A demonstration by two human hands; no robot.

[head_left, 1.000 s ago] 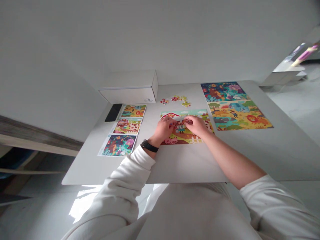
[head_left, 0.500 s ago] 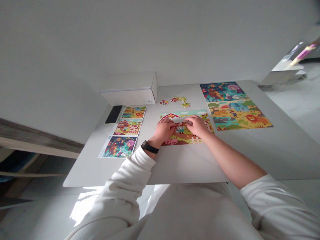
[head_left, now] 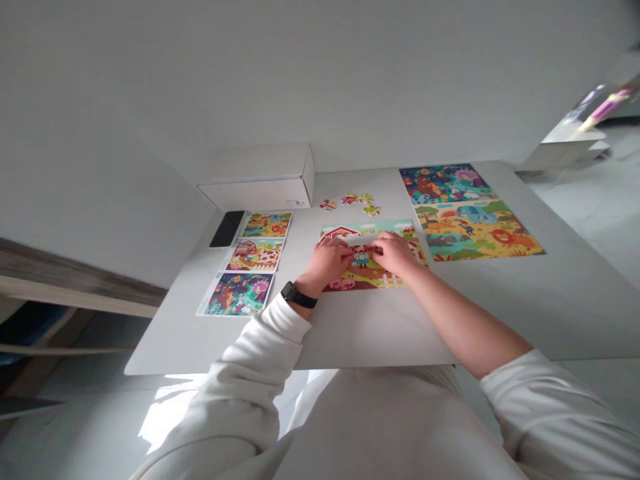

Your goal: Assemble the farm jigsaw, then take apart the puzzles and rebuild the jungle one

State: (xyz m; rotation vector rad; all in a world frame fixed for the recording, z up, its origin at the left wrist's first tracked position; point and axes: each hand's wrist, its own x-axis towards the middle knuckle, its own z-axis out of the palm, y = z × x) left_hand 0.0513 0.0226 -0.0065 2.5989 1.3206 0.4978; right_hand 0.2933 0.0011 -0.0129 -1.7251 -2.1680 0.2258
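Note:
A farm-scene jigsaw puzzle lies in the middle of the table, with a red barn, a pink pig and a white fence on it. A pale gap shows near its middle, above a small figure of a person. My left hand, with a dark watch at the wrist, rests over the puzzle's left part, fingers bent and closed at the figure. From the right, my right hand pinches at a puzzle piece beside the figure. Fingers hide much of the piece's outline, and what the left fingertips hold is hidden.
Several loose puzzle pieces lie beyond the puzzle. Two finished puzzles, a dark one and a yellow safari one, lie at right. Small picture sheets, a black phone and a white box are at left.
My right hand has shifted slightly left, its fingers drawing closer together. My left hand stays nearly where it was, and the loose pieces have not moved.

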